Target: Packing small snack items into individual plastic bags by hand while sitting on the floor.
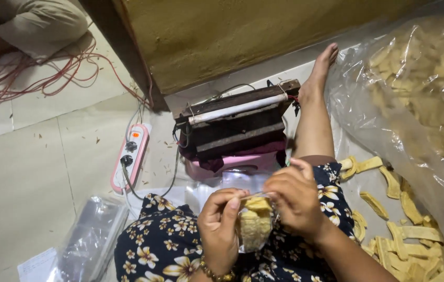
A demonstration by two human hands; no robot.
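Two hands, left hand (221,225) and right hand (296,201), pinch one chip-filled bag (255,224).

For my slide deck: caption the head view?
Both hands pinch a small clear bag of chips before a heat sealer.

The left hand (221,224) sits low near the bottom edge, palm turned inward, its thumb and curled fingers (231,203) pinching together at the top. A beaded bracelet circles the left wrist. The right hand (297,201) hangs just to the right of the left hand and slightly higher, back of the hand up, fingers bent and gathered toward the left hand's fingertips so that the two hands nearly meet. The right forearm runs down and to the right from that hand. Beyond the right hand, the bare right leg stretches away, foot pointing outward.
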